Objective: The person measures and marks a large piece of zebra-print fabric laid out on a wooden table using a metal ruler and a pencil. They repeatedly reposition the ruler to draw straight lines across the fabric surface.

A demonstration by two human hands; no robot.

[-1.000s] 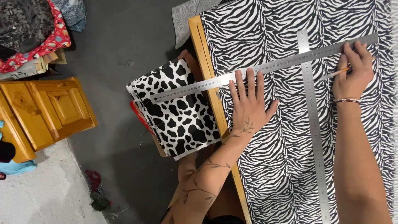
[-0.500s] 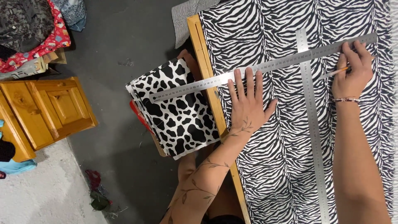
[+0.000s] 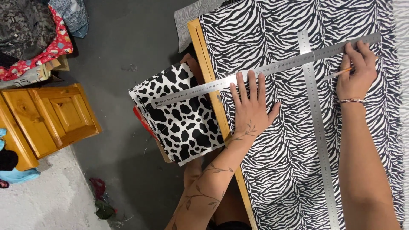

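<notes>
- The long flat steel ruler lies slantwise across the upper middle of the frame, over the black-and-white zebra-striped fabric spread on the wood-edged tabletop; its left end juts past the edge above a folded cow-spotted cloth.
- The left hand lies flat and spread on the fabric, fingertips pinning the ruler's lower edge; its grip is wide open and clasps nothing.
- The right hand, upper right, has its grip pinched round a thin orange pencil set against the ruler.
- A second steel ruler runs down the right of the frame, crossing under or over the first; I cannot tell which.
- I judge the ruler stiff, thin, fairly light and slick on cloth, so it is best pressed flat from above near mid-length; the fabric is soft and will creep or pucker if dragged.
- Against the earlier frames, almost nothing differs: both hands and both rulers sit where they were.
</notes>
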